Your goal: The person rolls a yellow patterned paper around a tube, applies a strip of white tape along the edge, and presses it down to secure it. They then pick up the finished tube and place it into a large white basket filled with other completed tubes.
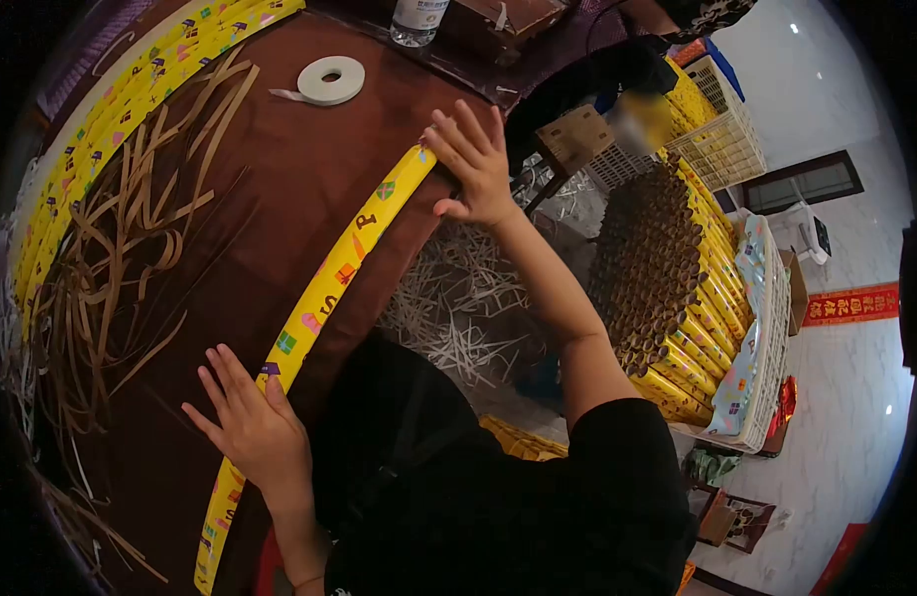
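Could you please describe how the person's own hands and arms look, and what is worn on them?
Both the left hand and right hand are without gloves. A short black sleeve covers the right upper arm. A thin line near the left wrist may be a band.

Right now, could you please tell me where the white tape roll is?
In the head view, the white tape roll lies on the reddish-brown table, upper left of the picture, between the loose brown strips and the clear bottle.
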The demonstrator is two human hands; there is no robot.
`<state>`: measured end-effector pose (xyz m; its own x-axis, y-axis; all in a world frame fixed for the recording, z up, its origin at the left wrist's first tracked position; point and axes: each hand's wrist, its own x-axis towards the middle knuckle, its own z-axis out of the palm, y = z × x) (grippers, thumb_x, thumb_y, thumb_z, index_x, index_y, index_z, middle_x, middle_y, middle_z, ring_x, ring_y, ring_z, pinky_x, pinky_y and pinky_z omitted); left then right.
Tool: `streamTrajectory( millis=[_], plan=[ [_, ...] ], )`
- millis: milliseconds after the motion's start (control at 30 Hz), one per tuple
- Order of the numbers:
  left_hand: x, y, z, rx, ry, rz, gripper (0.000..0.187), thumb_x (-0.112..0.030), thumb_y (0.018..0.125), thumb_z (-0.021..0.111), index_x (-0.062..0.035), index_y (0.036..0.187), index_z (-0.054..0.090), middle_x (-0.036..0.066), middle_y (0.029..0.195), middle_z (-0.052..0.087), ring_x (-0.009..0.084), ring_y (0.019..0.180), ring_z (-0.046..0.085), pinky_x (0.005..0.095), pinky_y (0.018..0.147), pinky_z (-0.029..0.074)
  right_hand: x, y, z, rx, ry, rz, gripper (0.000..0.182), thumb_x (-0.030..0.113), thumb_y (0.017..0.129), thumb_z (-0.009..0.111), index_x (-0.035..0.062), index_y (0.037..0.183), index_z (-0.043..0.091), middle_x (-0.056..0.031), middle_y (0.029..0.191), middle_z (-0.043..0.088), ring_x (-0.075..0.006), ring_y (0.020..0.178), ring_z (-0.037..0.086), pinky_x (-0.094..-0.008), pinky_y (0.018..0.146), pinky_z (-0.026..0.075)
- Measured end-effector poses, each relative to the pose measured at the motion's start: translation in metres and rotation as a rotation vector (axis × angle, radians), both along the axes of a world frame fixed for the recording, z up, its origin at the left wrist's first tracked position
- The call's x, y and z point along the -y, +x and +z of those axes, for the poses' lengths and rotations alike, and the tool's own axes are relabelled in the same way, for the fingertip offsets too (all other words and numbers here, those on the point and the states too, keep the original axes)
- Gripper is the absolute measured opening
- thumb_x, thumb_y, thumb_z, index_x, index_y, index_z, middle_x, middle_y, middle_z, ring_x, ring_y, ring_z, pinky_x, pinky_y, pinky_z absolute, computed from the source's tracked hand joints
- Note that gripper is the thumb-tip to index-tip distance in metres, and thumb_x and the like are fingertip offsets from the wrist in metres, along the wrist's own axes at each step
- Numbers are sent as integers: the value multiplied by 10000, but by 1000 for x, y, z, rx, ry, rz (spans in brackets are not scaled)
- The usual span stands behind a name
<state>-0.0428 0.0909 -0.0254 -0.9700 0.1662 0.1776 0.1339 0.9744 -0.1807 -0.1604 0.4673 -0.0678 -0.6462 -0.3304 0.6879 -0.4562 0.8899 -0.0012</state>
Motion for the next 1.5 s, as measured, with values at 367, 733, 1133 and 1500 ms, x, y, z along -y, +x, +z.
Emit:
streamTrajectory(
  millis=[367, 733, 1133, 1500],
  plan=[
    [0, 1, 4, -40, 70, -30, 670, -472, 966, 432, -21, 1453, 345, 150, 1425, 466, 344, 1338, 412, 614, 1098, 221, 68, 19, 20, 130, 32, 191, 911, 833, 793, 262, 188, 1395, 489, -60, 1464, 433, -326, 1376, 355, -487, 1142, 225],
    [8, 4, 4, -2, 258, -118, 879, -686, 927, 143, -12, 1465, 317, 138, 1474, 404, 356, 1384, 334, 612, 1116, 142, 201, 89, 26, 369, 25, 606, 1033, 865, 675, 382, 161, 1428, 438, -68, 1505, 370, -347, 1406, 294, -553, 1137, 169],
    [-1, 2, 5, 4, 77, -10, 562, -336, 993, 388, -52, 1473, 323, 115, 1455, 440, 303, 1369, 378, 564, 1135, 169, 138, 68, 5, 129, 48, 208, 905, 868, 750, 201, 288, 1361, 531, -35, 1455, 453, -380, 1379, 337, -614, 1114, 124],
    [3, 0, 1, -7, 39, -23, 547, -360, 1017, 352, -80, 1485, 306, 85, 1471, 426, 280, 1379, 369, 549, 1128, 218, 39, 17, -19, -9, -68, -63, 905, 878, 755, 212, 276, 1322, 581, -90, 1484, 409, -428, 1420, 215, -618, 1111, -68]
  ],
)
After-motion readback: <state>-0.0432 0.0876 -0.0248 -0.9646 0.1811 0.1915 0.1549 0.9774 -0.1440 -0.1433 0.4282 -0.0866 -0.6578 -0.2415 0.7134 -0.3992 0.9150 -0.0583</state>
